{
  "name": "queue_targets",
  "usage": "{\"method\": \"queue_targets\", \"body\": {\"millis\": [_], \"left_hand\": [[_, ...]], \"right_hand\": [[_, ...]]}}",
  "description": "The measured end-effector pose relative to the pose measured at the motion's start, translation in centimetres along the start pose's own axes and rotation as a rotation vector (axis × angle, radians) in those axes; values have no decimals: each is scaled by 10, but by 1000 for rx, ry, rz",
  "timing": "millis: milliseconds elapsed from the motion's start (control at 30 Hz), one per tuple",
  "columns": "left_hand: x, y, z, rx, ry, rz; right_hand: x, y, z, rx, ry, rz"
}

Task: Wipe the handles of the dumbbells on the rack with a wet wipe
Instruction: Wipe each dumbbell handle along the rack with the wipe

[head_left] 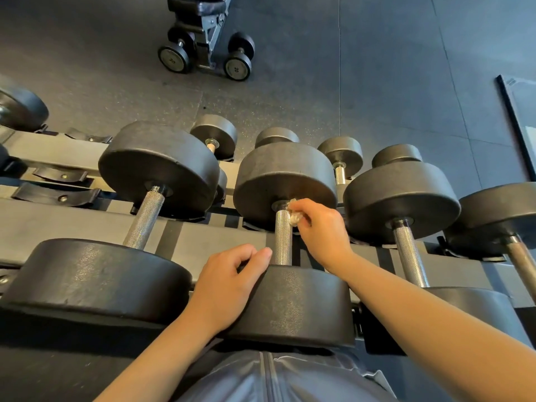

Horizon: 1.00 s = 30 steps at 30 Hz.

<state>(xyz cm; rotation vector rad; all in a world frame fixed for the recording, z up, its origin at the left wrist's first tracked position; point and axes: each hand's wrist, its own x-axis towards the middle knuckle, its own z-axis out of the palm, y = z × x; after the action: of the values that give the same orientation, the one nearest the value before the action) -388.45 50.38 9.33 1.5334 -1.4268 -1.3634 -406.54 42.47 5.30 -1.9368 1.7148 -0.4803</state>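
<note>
Black round-headed dumbbells with knurled steel handles lie side by side on the rack [52, 216]. My right hand [322, 230] pinches a crumpled white wet wipe [294, 216] against the far end of the middle dumbbell's handle [282, 239], just below its far head. My left hand [229, 280] rests on the near head [293, 303] of that same dumbbell, fingers curled over its top left edge. The handle of the dumbbell to the left [145, 219] and the one to the right [409, 253] are bare.
Smaller dumbbells [216, 134] sit on the rack's lower tier beyond. Empty black saddles [58, 195] line the rack at left. On the dark rubber floor stand two 20-marked dumbbells [236, 68] beside a bench frame [203, 27]. A framed panel [519, 120] lies at right.
</note>
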Motion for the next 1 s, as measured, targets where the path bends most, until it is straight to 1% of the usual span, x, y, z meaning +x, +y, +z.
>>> {"method": "queue_targets", "body": {"millis": [100,133,167,267,333,433,533,633,700,833,933,1000], "left_hand": [[1,0,1,-4,2,5],[2,0,1,-5,3,3],[2,0,1,-1,7,0],[2,-1,1,9,17,-1],[1,0,1,14,4,-5],[1,2,1,18,28,-6],[-1,1,2,37,59,-16],[-7,2,2,55,70,-18],[-9,2,2,64,85,-9],[-4,3,2,87,108,-14],[0,6,1,118,117,-23],[0,5,1,120,134,-30]], "right_hand": [[7,-2,-3,-309,-3,-424],[11,-6,-3,-441,-21,-556],[15,-12,-4,-597,-78,-662],[26,-41,-11,-969,-442,-798],[33,-55,-12,-1136,-559,-872],[43,-70,-4,-1242,-638,-858],[43,-78,1,-1251,-651,-826],[36,-61,-9,-1164,-584,-831],[30,-39,-20,-1032,-538,-793],[24,-19,-28,-760,-520,-616],[28,-21,-23,-636,-453,-617],[26,-19,-22,-524,-490,-615]]}}
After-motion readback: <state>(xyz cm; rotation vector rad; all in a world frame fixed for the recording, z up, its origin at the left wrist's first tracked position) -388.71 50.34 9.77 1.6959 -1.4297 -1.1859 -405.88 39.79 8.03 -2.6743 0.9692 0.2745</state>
